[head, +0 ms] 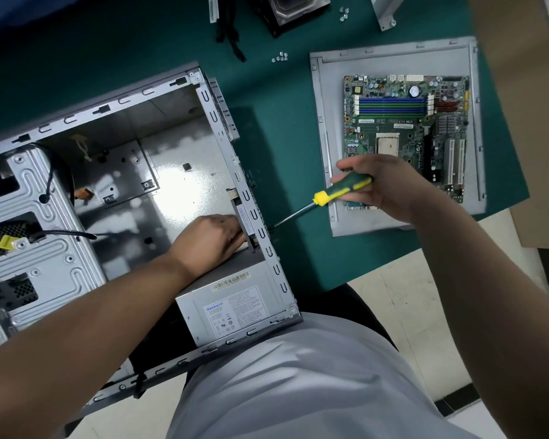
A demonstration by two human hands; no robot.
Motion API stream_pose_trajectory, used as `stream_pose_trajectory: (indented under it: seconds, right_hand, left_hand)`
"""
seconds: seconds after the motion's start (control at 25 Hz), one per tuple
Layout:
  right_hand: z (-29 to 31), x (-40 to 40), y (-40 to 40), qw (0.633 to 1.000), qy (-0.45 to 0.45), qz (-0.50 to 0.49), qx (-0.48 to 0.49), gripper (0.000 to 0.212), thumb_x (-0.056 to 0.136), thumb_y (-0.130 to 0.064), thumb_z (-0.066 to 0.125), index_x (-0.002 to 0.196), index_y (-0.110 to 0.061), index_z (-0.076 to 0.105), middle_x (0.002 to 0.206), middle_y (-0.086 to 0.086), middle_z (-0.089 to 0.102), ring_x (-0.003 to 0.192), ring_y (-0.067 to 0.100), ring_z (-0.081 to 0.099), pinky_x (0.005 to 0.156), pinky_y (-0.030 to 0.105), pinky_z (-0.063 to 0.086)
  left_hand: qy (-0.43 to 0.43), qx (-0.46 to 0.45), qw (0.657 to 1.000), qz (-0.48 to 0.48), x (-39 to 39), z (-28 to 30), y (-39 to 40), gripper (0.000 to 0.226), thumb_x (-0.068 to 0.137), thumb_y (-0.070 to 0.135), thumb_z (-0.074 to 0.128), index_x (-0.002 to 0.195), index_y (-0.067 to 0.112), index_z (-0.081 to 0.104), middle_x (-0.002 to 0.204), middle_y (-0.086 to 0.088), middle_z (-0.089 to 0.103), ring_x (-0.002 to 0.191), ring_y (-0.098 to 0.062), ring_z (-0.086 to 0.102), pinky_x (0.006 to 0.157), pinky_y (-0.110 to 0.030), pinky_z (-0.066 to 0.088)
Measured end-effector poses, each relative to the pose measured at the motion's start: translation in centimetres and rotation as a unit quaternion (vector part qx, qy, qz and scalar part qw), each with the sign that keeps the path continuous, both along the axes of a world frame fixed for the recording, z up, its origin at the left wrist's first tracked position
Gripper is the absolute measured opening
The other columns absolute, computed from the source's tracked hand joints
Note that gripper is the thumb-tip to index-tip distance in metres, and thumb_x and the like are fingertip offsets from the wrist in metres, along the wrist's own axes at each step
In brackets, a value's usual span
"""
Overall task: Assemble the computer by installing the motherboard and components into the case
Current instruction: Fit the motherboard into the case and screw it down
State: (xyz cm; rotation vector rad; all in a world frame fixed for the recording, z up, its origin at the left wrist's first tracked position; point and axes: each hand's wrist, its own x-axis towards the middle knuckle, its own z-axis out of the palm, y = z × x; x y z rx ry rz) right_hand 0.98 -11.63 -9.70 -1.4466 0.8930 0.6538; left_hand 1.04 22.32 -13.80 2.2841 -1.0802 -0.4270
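Right hand (384,185), centre right: fist wrapped round screwdriver (327,196), shaft slanting down-left to case (251,198) rear wall. Left hand (214,239) inside, pressing there; finger curl unclear.

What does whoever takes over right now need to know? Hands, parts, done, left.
Left hand: inside the case, fingers against the rear wall just above the power supply; exact grip hidden.
Right hand: holds the screwdriver, tip at the outside of that rear wall.
Motherboard: still out, lying on the grey side panel to the right.
Loose screws: on the green mat beyond the case.
Done: power supply sits in the case.
Left: finish this screw, mount the motherboard, fit the remaining components.
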Motion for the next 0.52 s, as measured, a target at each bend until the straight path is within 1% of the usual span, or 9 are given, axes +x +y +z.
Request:
stream_pose_trajectory:
  seconds: [0.04,0.08,0.16,0.24,0.28,0.36,0.4,0.44,0.52]
  right_hand:
    - [0.0,0.0,0.3,1.000,0.016,-0.012,-0.011,0.025,0.106,-0.017,0.052,0.111,-0.002,0.070,0.115,0.018,0.070,0.085,0.024,0.077,0.069,0.028,0.062]
    - [-0.5,0.1,0.5,0.998,0.015,0.020,-0.060,0.030,0.106,-0.025,0.051,0.104,-0.001,0.069,0.108,0.019,0.072,0.071,0.023,0.074,0.058,0.028,0.059]
    - [-0.4,0.1,0.8,0.990,0.004,0.077,-0.122,0.032,0.106,-0.028,0.049,0.097,-0.002,0.067,0.087,0.021,0.074,0.055,0.022,0.063,0.048,0.026,0.052]
    - [-0.4,0.0,0.2,0.990,-0.003,0.083,-0.115,0.009,0.102,-0.013,0.060,0.102,-0.008,0.067,0.091,0.015,0.074,0.068,0.020,0.072,0.059,0.023,0.059]
    - [0.1,0.0,-0.3,0.993,-0.009,0.072,-0.097,0.008,0.099,-0.009,0.065,0.105,-0.011,0.068,0.100,0.009,0.074,0.082,0.017,0.075,0.070,0.020,0.060]
    - [0.2,0.0,-0.4,1.000,-0.005,0.000,0.000,0.015,0.102,-0.008,0.055,0.111,-0.007,0.067,0.107,0.011,0.072,0.098,0.028,0.075,0.085,0.031,0.061]
    - [0.1,-0.2,-0.1,0.999,-0.003,-0.034,0.032,0.020,0.104,-0.011,0.049,0.109,-0.004,0.066,0.105,0.017,0.071,0.096,0.034,0.075,0.084,0.038,0.063]
    - [0.0,-0.3,0.3,0.999,0.008,-0.041,0.021,0.024,0.106,-0.019,0.049,0.106,-0.002,0.066,0.098,0.020,0.070,0.088,0.036,0.076,0.078,0.040,0.064]
    - [-0.6,-0.4,0.6,0.997,0.005,0.038,-0.060,0.041,0.107,-0.039,0.051,0.099,-0.001,0.064,0.083,0.022,0.070,0.070,0.031,0.072,0.066,0.039,0.064]
  left_hand:
    - [0.004,0.002,1.000,-0.003,0.0,0.1,0.0,0.024,0.080,-0.004,0.080,0.067,0.002,0.061,0.060,-0.013,0.061,0.050,-0.031,0.062,0.052,-0.032,0.052]
    - [0.007,0.005,1.000,-0.005,0.0,0.1,0.0,0.025,0.079,-0.004,0.082,0.066,0.002,0.061,0.060,-0.013,0.061,0.050,-0.031,0.062,0.052,-0.032,0.052]
    - [0.010,0.009,1.000,-0.002,-0.1,0.1,0.0,0.026,0.078,-0.004,0.083,0.065,0.001,0.061,0.059,-0.013,0.060,0.049,-0.031,0.062,0.051,-0.032,0.052]
    - [0.015,0.012,1.000,-0.003,0.0,0.2,0.0,0.025,0.079,-0.004,0.082,0.066,0.000,0.061,0.060,-0.014,0.061,0.049,-0.032,0.062,0.052,-0.033,0.052]
    - [0.017,0.014,1.000,-0.003,0.0,0.2,0.0,0.025,0.079,-0.004,0.082,0.066,0.000,0.061,0.060,-0.014,0.061,0.049,-0.032,0.062,0.052,-0.033,0.052]
    - [0.018,0.017,1.000,0.001,0.0,0.2,0.0,0.024,0.079,-0.004,0.082,0.067,0.000,0.062,0.060,-0.014,0.061,0.050,-0.032,0.062,0.052,-0.033,0.052]
    - [0.020,0.018,1.000,0.002,0.0,0.1,0.1,0.024,0.080,-0.003,0.082,0.067,0.000,0.062,0.061,-0.015,0.061,0.051,-0.032,0.063,0.053,-0.034,0.053]
    - [0.023,0.020,1.000,0.002,0.0,0.1,0.2,0.023,0.081,-0.002,0.081,0.067,-0.001,0.063,0.062,-0.015,0.062,0.052,-0.032,0.063,0.053,-0.035,0.053]
    - [0.027,0.022,0.999,0.003,0.0,0.1,0.1,0.023,0.083,-0.002,0.080,0.067,0.000,0.063,0.062,-0.015,0.062,0.052,-0.033,0.064,0.054,-0.035,0.053]
